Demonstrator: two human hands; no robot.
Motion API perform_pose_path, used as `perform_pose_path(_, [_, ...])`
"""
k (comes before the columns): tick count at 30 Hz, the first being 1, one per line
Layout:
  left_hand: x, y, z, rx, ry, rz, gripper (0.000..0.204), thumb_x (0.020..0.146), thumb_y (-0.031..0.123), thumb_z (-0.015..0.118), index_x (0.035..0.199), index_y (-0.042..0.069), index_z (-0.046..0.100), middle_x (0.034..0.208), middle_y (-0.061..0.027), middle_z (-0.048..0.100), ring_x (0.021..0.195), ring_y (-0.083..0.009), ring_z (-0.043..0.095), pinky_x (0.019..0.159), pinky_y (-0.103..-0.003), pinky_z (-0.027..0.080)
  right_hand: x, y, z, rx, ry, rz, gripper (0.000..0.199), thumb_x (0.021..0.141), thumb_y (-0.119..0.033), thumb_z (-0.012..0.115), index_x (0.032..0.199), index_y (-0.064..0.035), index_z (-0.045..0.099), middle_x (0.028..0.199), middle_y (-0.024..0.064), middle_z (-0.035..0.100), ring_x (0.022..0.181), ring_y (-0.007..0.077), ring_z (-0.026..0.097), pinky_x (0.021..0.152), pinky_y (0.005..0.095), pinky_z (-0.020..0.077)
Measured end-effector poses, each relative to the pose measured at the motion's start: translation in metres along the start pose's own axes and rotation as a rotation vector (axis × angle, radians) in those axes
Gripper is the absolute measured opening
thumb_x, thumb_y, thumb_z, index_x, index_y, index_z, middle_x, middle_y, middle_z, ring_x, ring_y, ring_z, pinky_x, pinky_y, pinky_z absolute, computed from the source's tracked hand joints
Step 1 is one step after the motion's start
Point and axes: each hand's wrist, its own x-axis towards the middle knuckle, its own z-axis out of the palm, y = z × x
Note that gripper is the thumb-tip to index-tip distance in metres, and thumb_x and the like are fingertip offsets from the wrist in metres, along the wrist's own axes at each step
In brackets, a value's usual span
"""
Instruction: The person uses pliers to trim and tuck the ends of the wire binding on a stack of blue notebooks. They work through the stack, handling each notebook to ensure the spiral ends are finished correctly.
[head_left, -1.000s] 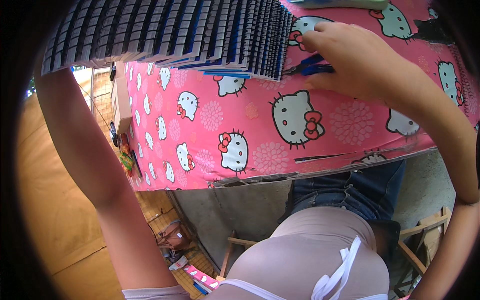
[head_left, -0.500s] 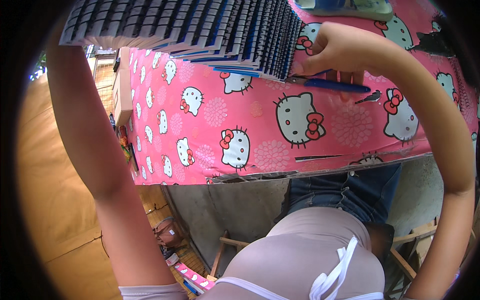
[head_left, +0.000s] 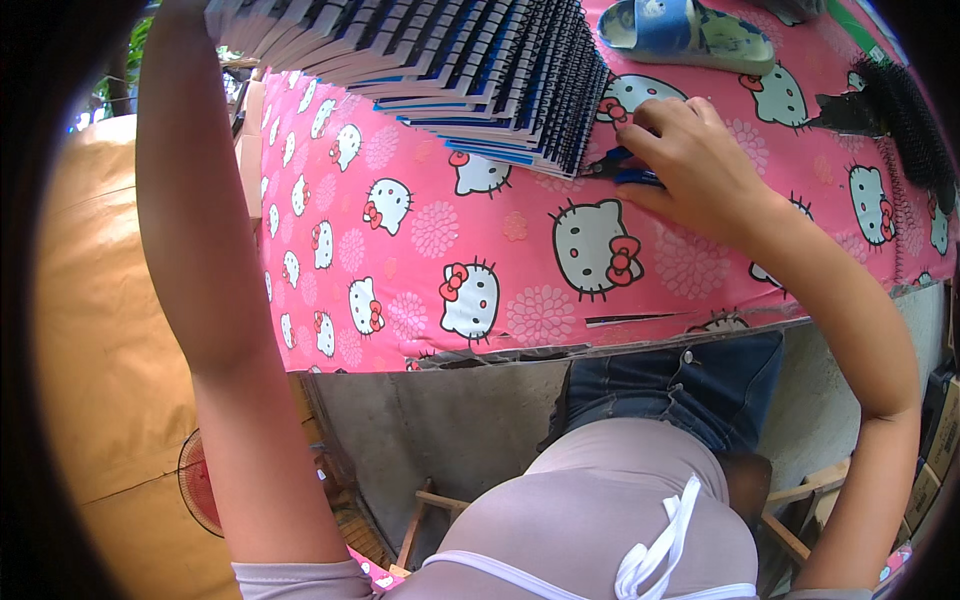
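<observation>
A leaning stack of spiral-bound notebooks [head_left: 500, 85] with black wire coils and blue and white edges stands at the top of the table. My right hand [head_left: 690, 165] is closed on blue-handled pliers [head_left: 640, 177], whose dark jaws point left at the coil end of the lowest notebooks. Its fingers wrap the handles and cover most of them. My left forearm reaches up along the left side to the far end of the stack, where the hand itself passes beyond the upper edge of the picture.
The table's pink cartoon-cat cover [head_left: 430, 225] is torn along the near edge. A blue and white slide sandal [head_left: 690, 35] lies beyond my right hand. Black wire coils [head_left: 905, 125] lie at the far right. A red fan [head_left: 200, 485] stands at the lower left.
My right hand has picked the pliers up from lying beneath its fingers and now grips the handles. My view has shifted a little, and more of the sandal and coils shows.
</observation>
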Motion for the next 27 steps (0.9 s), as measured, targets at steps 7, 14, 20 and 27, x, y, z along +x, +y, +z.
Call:
perform_pose_path(7, [0.003, 0.0, -0.004, 0.07, -0.005, 0.02, 0.033, 0.09, 0.027, 0.057, 0.112, 0.003, 0.062, 0.104, -0.0086, 0.065, 0.091, -0.0167, 0.062, 0.081, -0.03, 0.05, 0.005, -0.005, -0.014, -0.037, -0.051, 0.033, 0.04, 0.074, -0.033, 0.072, 0.102, -0.0079, 0.06, 0.102, 0.0098, 0.055, 0.103, 0.0267, 0.052, 0.086, 0.0434, 0.0394])
perform_pose_path(14, [0.006, 0.001, -0.008, 0.129, 0.016, 0.036, 0.033, 0.09, 0.028, 0.057, 0.111, 0.003, 0.062, 0.104, -0.0084, 0.065, 0.091, -0.0167, 0.062, 0.081, -0.03, 0.05, 0.01, -0.004, -0.014, -0.019, -0.112, 0.02, 0.042, 0.072, -0.034, 0.072, 0.101, -0.0067, 0.06, 0.103, 0.0105, 0.056, 0.105, 0.0268, 0.053, 0.086, 0.0438, 0.0408])
perform_pose_path(20, [0.005, 0.004, -0.014, 0.201, 0.028, 0.076, 0.032, 0.09, 0.028, 0.057, 0.11, 0.004, 0.063, 0.104, -0.0083, 0.065, 0.09, -0.0166, 0.062, 0.081, -0.03, 0.049, 0.011, -0.01, -0.016, -0.123, -0.05, -0.03, 0.043, 0.072, -0.034, 0.072, 0.104, -0.0073, 0.059, 0.104, 0.01, 0.056, 0.105, 0.027, 0.053, 0.088, 0.0441, 0.0404])
perform_pose_path(27, [0.008, 0.007, -0.018, 0.258, 0.037, 0.119, 0.032, 0.091, 0.029, 0.057, 0.109, 0.004, 0.064, 0.104, -0.0081, 0.065, 0.09, -0.0165, 0.062, 0.08, -0.03, 0.049, 0.005, -0.015, -0.014, -0.154, -0.095, -0.002, 0.044, 0.073, -0.035, 0.071, 0.106, -0.0093, 0.059, 0.106, 0.0095, 0.056, 0.105, 0.0262, 0.052, 0.092, 0.0444, 0.0382])
